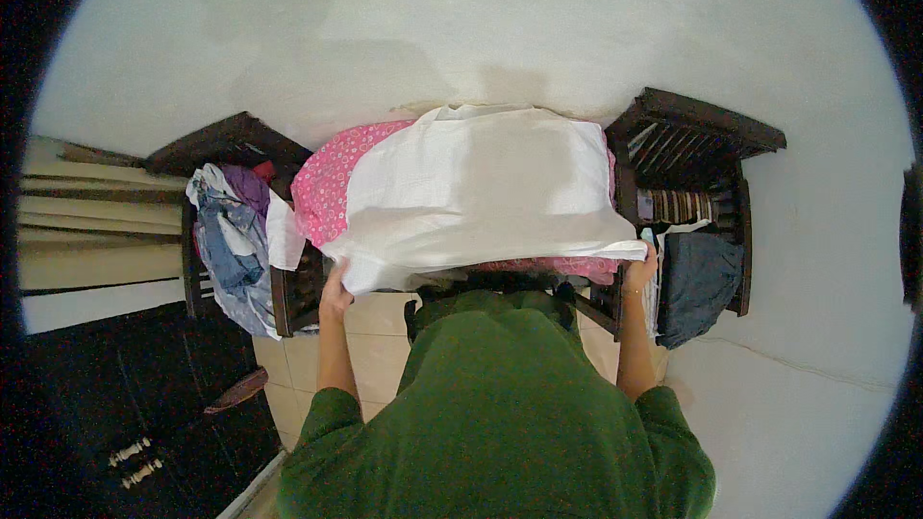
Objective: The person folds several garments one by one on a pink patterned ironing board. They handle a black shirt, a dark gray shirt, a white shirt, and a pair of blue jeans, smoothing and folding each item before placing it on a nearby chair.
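A white cloth (411, 194) lies spread before me, its far edge by the wall and its near edge drawn towards my body. My left hand (337, 290) grips its near left corner. At the opposite near corner, my right hand (637, 270) holds a folded edge of the cloth. Under it, a pink patterned cloth (324, 187) shows at the left side and along the near edge. What supports the two cloths is mostly hidden beneath them.
Dark slatted wooden furniture (743, 194) stands at the right, holding a dark grey folded cloth (698, 285). A similar piece (283, 303) at the left holds heaped clothes (234, 231). A black cabinet (166, 389) with light handles stands lower left. The wall (505, 29) rises beyond.
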Demonstrator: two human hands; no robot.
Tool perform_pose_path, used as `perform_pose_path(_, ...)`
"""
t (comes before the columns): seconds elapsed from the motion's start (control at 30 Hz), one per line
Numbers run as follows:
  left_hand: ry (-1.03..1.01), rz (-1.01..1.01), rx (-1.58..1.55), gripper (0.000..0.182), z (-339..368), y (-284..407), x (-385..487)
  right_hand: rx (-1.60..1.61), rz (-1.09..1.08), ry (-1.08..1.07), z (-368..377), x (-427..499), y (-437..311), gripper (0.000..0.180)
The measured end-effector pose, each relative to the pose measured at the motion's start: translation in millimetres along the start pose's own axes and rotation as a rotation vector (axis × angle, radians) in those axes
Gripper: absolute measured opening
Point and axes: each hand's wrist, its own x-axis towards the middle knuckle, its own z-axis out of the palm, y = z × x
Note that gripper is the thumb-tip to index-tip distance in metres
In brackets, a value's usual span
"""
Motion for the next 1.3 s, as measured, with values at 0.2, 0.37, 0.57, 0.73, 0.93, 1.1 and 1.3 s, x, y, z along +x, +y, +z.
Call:
perform_pose_path(0.2,-0.139,-0.335,0.827,0.066,-7,15,-27,-0.328,-0.390,-0.046,1,2,-56,0.020)
perform_pose_path(0.37,0.245,-0.199,0.830,0.054,-12,16,-23,-0.667,-0.501,-0.448,-29,33,-53,0.020)
perform_pose_path(0.57,-0.221,-0.163,0.611,0.045,8,64,25,-0.161,0.331,-0.694,2,89,-65,0.022)
perform_pose_path(0.73,-0.031,0.014,0.962,0.047,12,60,90,-0.344,0.167,-0.550,45,114,-45,0.024)
perform_pose_path(0.93,0.412,0.387,1.177,0.060,32,67,167,-0.333,0.021,-0.393,94,142,-3,0.021)
perform_pose_path(1.1,0.562,0.893,1.407,0.067,56,41,195,-0.457,-0.233,-0.274,114,150,40,0.031)
perform_pose_path(1.3,0.171,0.331,1.373,0.041,-105,-79,181,-0.730,0.240,-0.684,86,111,111,0.043)
